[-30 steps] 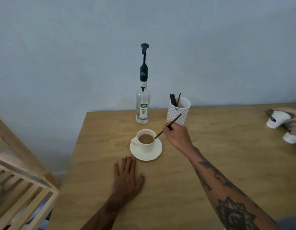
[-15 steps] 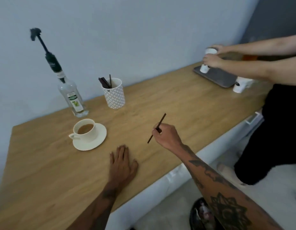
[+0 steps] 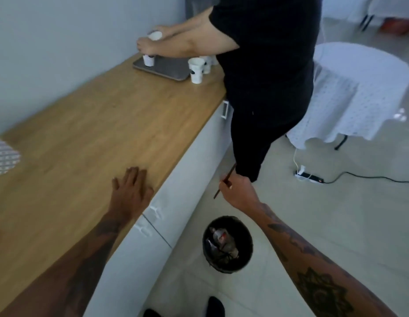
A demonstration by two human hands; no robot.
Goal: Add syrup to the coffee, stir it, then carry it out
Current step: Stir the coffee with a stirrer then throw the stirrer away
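Coffee out of frame as stirrer heads for the bin

Coffee cup has left the view since a second ago; stirring looks finished. Right hand (image 3: 239,191) pinches the used stirrer (image 3: 224,181) off the counter (image 3: 102,124) edge, above the waste bin (image 3: 227,244). Left hand (image 3: 130,191) lies flat, fingers spread, holding nothing

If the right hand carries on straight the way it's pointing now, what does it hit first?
Most likely the other person's black trouser leg: the right hand with the stirrer points up toward it, off the counter. Depth is unclear.
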